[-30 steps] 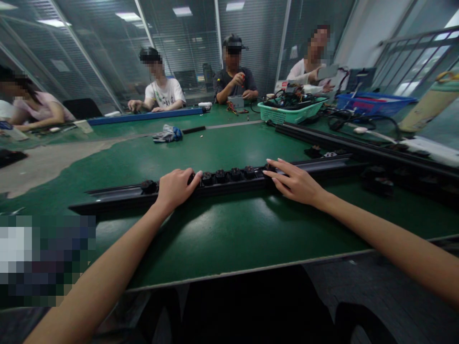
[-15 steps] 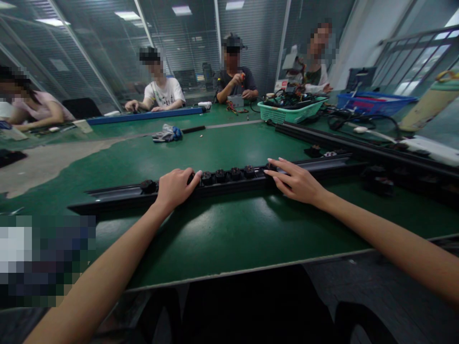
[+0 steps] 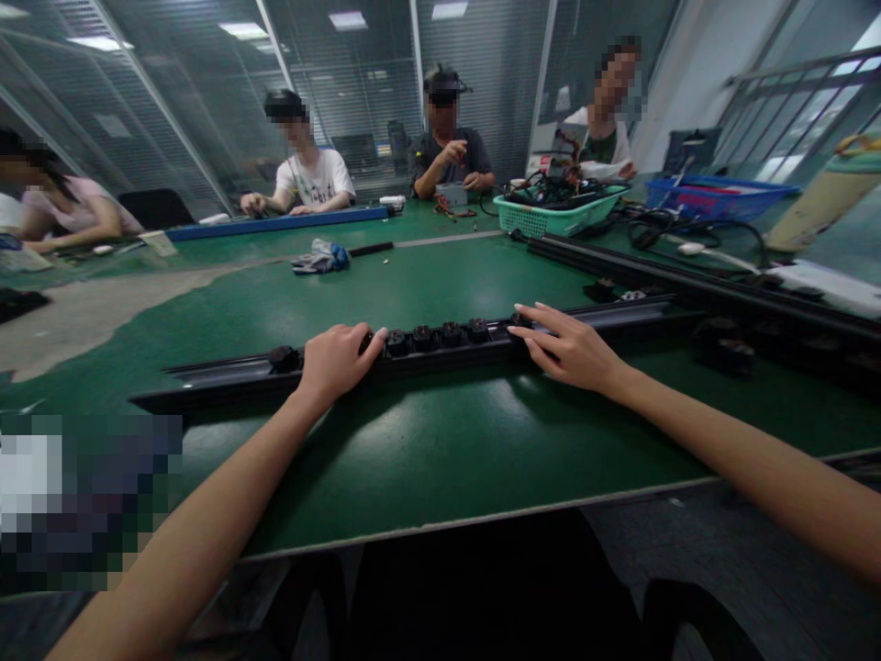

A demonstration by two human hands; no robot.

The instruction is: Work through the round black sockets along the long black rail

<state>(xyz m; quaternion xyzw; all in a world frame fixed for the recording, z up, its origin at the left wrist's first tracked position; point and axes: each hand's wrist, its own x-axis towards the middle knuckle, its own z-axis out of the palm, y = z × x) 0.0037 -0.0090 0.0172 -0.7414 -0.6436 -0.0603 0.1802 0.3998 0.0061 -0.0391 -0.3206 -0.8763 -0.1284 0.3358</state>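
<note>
I log the black rail [image 3: 440, 362] as smooth, semi-gloss; metal or plastic, cannot tell. Round black modules [image 3: 422, 339]: plastic-looking, low sheen. Green counter [image 3: 413, 450]: smooth, glossy where light reflects. Green basket [image 3: 551, 220]: perforated plastic. Grey-blue bundle [image 3: 321, 258]: crumpled cloth, matt. Blue bin [image 3: 688, 203]: plastic.

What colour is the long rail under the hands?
The rail is black; the head view shows it best.

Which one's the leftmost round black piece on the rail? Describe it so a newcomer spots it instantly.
On the green table, find the long black rail nearest the person. Follow it leftward past the left hand to a round black piece. It sits alone on that side, whereas four similar pieces stand in a row to the hand's right.
</note>
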